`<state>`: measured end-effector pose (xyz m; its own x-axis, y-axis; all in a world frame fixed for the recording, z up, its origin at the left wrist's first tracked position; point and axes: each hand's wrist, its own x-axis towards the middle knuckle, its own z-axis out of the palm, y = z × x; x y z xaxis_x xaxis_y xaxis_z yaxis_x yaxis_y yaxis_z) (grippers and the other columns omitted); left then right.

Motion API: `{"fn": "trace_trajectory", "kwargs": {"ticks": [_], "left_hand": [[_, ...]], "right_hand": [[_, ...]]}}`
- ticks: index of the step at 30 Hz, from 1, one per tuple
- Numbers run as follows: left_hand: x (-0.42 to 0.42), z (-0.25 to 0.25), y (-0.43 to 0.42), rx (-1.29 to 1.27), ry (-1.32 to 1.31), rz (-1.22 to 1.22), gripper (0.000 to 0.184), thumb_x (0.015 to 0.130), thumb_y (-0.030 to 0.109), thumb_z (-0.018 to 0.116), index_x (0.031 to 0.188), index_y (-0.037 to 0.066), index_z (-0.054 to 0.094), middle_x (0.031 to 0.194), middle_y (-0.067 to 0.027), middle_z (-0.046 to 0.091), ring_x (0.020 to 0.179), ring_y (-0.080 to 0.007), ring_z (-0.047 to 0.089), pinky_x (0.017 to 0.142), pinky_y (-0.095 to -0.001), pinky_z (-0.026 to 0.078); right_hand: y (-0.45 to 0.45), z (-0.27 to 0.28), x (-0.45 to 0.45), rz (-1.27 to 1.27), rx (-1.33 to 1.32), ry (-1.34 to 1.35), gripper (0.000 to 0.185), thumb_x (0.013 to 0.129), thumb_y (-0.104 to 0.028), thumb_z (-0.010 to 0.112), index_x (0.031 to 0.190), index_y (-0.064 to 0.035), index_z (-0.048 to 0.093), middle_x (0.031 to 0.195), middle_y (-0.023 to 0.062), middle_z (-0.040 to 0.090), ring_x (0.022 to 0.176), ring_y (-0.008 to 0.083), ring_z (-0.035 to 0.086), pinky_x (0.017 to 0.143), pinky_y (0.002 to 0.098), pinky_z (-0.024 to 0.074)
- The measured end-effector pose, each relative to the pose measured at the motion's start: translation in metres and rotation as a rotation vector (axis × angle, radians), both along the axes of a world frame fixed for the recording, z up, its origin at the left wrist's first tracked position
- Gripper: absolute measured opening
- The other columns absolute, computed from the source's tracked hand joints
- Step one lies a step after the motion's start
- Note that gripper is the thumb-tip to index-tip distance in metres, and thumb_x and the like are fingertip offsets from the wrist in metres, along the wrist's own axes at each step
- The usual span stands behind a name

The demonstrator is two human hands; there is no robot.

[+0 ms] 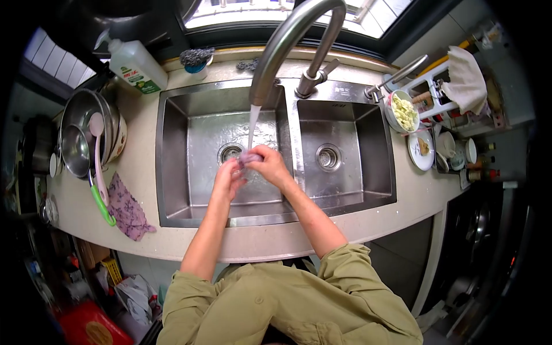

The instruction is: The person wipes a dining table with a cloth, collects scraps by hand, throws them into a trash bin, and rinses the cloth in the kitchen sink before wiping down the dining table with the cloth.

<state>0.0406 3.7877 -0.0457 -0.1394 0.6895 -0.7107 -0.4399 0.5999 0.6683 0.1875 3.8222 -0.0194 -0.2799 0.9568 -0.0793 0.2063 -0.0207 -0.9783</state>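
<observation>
A small purplish thing (248, 158) is between my hands under the running water (253, 123), over the left basin (201, 144) of the steel sink; its kind is too small and blurred to tell. My right hand (270, 165) grips it from the right, thumb and fingers pressed round it. My left hand (227, 177) is at its left end, fingers curled and slightly smeared by motion. The water falls from the curved faucet (263, 86) above. Part of the left drain (231, 150) shows just behind my left hand.
On the left counter are metal bowls (77, 118), a pink spoon (98, 144), a green-handled utensil (100, 201) and a purple cloth (127, 207). A soap bottle (135, 64) stands behind. Right of the right basin (356, 144) are a bowl of pale chopped food (403, 113) and a white plate (421, 156).
</observation>
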Motion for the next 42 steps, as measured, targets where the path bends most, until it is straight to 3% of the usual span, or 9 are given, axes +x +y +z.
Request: {"fn": "trace_trajectory", "kwargs": {"ticks": [2, 5, 10, 13, 20, 28, 31, 38, 42], "left_hand": [[-0.004, 0.001, 0.0, -0.056, -0.538, 0.034, 0.029, 0.083, 0.023, 0.061, 0.106, 0.006, 0.056, 0.096, -0.0084, 0.061, 0.091, -0.0231, 0.062, 0.077, -0.0399, 0.052], [-0.009, -0.046, 0.011, -0.162, -0.508, 0.029, 0.024, 0.086, 0.023, 0.059, 0.102, 0.005, 0.057, 0.09, -0.0067, 0.062, 0.082, -0.0214, 0.063, 0.065, -0.0362, 0.054], [-0.002, -0.011, 0.003, 0.048, -0.438, -0.039, 0.019, 0.088, 0.014, 0.054, 0.106, 0.011, 0.057, 0.091, -0.0051, 0.063, 0.078, -0.0185, 0.062, 0.062, -0.0352, 0.054], [0.009, 0.006, -0.001, 0.074, -0.498, -0.064, 0.022, 0.092, 0.028, 0.052, 0.108, 0.016, 0.057, 0.094, -0.0026, 0.063, 0.079, -0.0177, 0.062, 0.064, -0.0381, 0.054], [0.019, 0.011, -0.006, -0.116, -0.445, -0.049, 0.048, 0.084, 0.056, 0.056, 0.113, 0.018, 0.056, 0.102, -0.0019, 0.063, 0.087, -0.0192, 0.062, 0.063, -0.0387, 0.055], [0.008, 0.002, -0.013, -0.03, -0.513, -0.215, 0.026, 0.083, 0.018, 0.067, 0.103, 0.013, 0.051, 0.079, -0.0027, 0.06, 0.063, -0.016, 0.059, 0.047, -0.0236, 0.045], [0.006, -0.002, -0.004, 0.026, -0.375, -0.529, 0.029, 0.075, 0.004, 0.065, 0.096, 0.013, 0.046, 0.074, -0.0023, 0.056, 0.052, -0.0121, 0.053, 0.042, -0.0222, 0.038], [0.034, -0.023, -0.009, 0.248, 0.419, -0.826, 0.027, 0.066, 0.01, 0.067, 0.088, 0.01, 0.051, 0.063, -0.0028, 0.054, 0.044, -0.0076, 0.047, 0.037, -0.0219, 0.032], [0.045, -0.04, -0.021, 0.52, 0.741, -0.674, 0.026, 0.072, 0.021, 0.066, 0.091, 0.003, 0.061, 0.071, -0.0183, 0.063, 0.067, -0.0329, 0.063, 0.057, -0.0388, 0.047]], "right_hand": [[-0.014, 0.002, -0.007, 0.092, -0.095, 0.065, 0.024, 0.069, -0.014, 0.071, 0.089, -0.0026, 0.065, 0.084, 0.0075, 0.064, 0.079, 0.0152, 0.061, 0.072, 0.0283, 0.0484], [-0.027, -0.003, -0.011, 0.178, -0.197, 0.184, 0.024, 0.073, -0.012, 0.072, 0.093, -0.0025, 0.063, 0.087, 0.0028, 0.063, 0.082, 0.0102, 0.057, 0.075, 0.0257, 0.0474], [-0.016, -0.045, -0.008, -0.211, -0.301, 0.604, 0.022, 0.08, -0.017, 0.071, 0.098, -0.0072, 0.062, 0.092, 0.0001, 0.06, 0.084, 0.0077, 0.054, 0.075, 0.0229, 0.044], [-0.013, -0.055, -0.007, -0.211, -0.501, 0.652, 0.043, 0.085, -0.03, 0.066, 0.122, -0.0149, 0.05, 0.108, 0.0001, 0.055, 0.095, 0.0102, 0.053, 0.078, 0.0217, 0.0419], [-0.013, -0.052, -0.02, -0.153, -0.502, 0.775, 0.024, 0.088, -0.023, 0.062, 0.103, -0.0062, 0.055, 0.092, 0.0034, 0.06, 0.085, 0.0107, 0.057, 0.075, 0.025, 0.0481], [-0.01, -0.019, -0.005, 0.08, -0.531, 0.848, 0.023, 0.084, -0.002, 0.057, 0.106, 0.0001, 0.055, 0.089, 0.0076, 0.059, 0.077, 0.015, 0.061, 0.071, 0.0272, 0.0524], [-0.004, -0.041, -0.009, 0.06, -0.603, 0.747, 0.022, 0.085, 0.0, 0.055, 0.107, 0.0, 0.057, 0.079, 0.0067, 0.057, 0.063, 0.0116, 0.056, 0.059, 0.0242, 0.0488], [-0.008, -0.051, -0.011, -0.128, -0.688, 0.597, 0.018, 0.092, -0.017, 0.055, 0.085, 0.0003, 0.058, 0.054, 0.0002, 0.047, 0.043, 0.0069, 0.043, 0.038, 0.0223, 0.0328], [-0.006, -0.062, -0.016, -0.313, -0.653, 0.433, 0.031, 0.092, -0.029, 0.055, 0.075, -0.0025, 0.056, 0.051, -0.0002, 0.045, 0.041, 0.0068, 0.041, 0.038, 0.0229, 0.0318]]}}
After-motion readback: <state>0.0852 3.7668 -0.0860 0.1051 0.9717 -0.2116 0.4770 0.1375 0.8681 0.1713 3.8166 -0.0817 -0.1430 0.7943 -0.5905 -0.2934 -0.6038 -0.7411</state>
